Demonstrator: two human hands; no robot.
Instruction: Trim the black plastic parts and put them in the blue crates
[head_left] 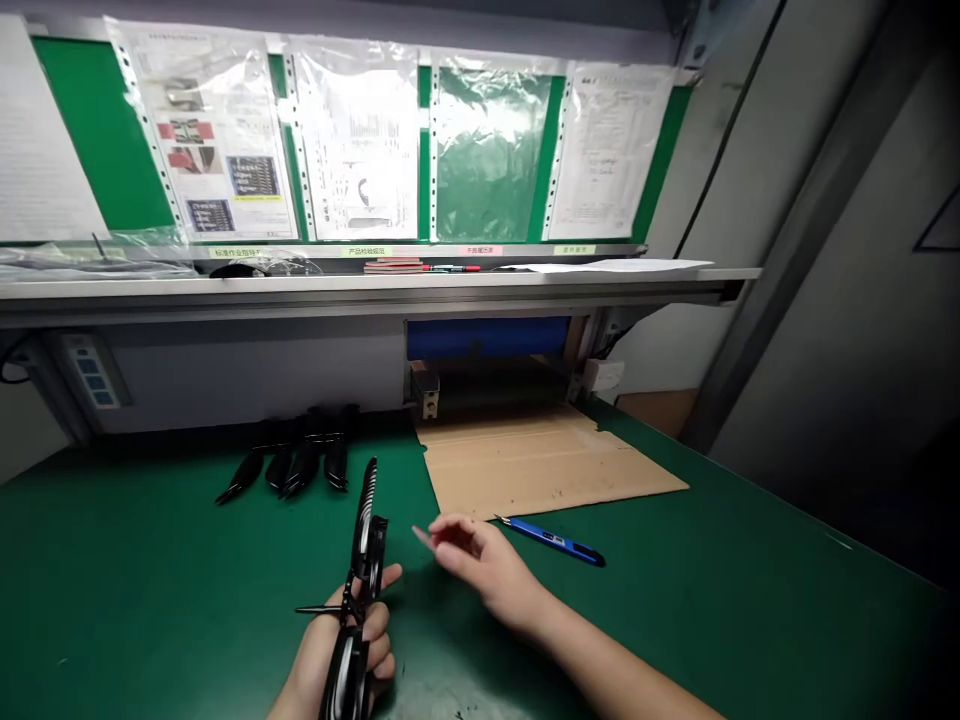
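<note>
The left hand holds a long black part above the counter. The fingers of this hand are bent around its lower half, and one fingertip sticks out to the right side. The part stands nearly upright, with its narrow upper end pointing away from the person; a thin black pin goes out from its middle toward the left, above the same hand.

The right hand is in the air just beside, to the right of the black part, and does not touch it. Its thumb and forefinger are pressed together at the tips, and they pinch a small pale strip, which points toward the part. What this strip is exactly, I cannot tell.

Near the right hand, on its right side, lies a blue cutter knife, with the pointed metal end turned to the hand. Beyond the right hand, a flat sheet of cardboard lies on the counter. Beyond the left hand and to its left, several glossy black pieces are lying close together. Farther away, above both hands, a shelf carries papers and a red pen.
</note>
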